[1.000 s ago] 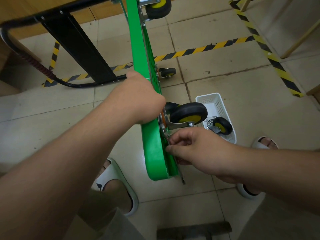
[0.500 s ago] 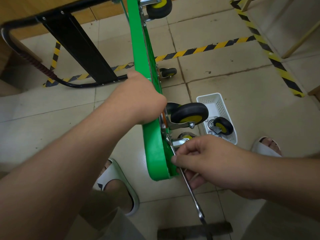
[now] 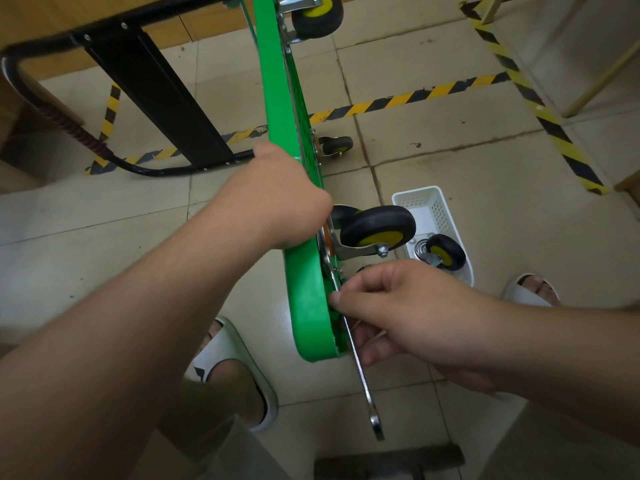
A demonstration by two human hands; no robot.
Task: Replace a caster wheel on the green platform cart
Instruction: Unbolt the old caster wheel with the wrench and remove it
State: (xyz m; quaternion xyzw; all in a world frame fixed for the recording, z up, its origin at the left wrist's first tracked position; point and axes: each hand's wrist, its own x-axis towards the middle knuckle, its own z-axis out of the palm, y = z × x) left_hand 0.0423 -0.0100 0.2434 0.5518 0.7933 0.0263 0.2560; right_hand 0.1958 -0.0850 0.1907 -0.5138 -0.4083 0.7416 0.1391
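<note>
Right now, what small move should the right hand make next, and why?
Likely swing the wrench through a short turn: the right hand pinches its shaft, its head sits at the caster mounting plate, and the left hand grips the green cart steady.

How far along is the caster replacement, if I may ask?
Done: cart on edge, a caster mounted at the near corner. In hand: left hand grips the cart, right hand holds a wrench at its plate. Left: tightening or loosening unclear; a loose caster lies in the basket.
</note>
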